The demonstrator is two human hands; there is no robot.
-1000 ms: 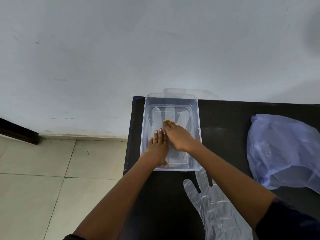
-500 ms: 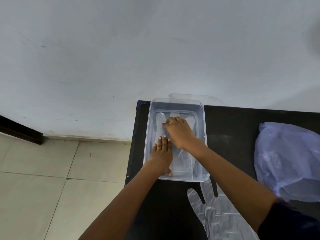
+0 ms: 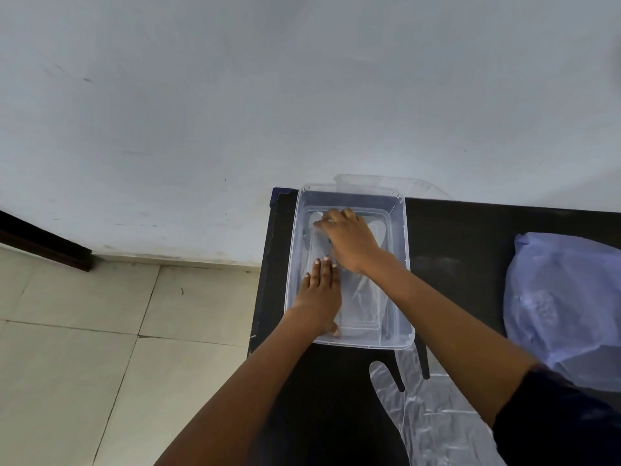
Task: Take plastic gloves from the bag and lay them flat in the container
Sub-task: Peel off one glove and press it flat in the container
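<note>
My right hand lies palm down at the far end of the clear container, fingers spread and slightly curled, pressing on the finger end of the plastic glove that lies on the container's floor. It grips nothing; it only presses the thin film down. My left hand lies flat and open nearer to me, fingers together and pointing away, its palm on the glove's cuff end by the container's left wall. The tips of its fingers come just beside my right wrist.

The glove under both hands is transparent and wrinkled, stretched lengthwise along the container. The container sits at the left end of the black table, close to the white wall, with a clear lid partly showing behind it.

Another glove lies flat on the table nearer to me, its fingers reaching to the container's near rim. The pale blue bag sits crumpled well to the right, beside my right forearm and dark sleeve.

I can read no brand, label or writing on anything here.
</note>
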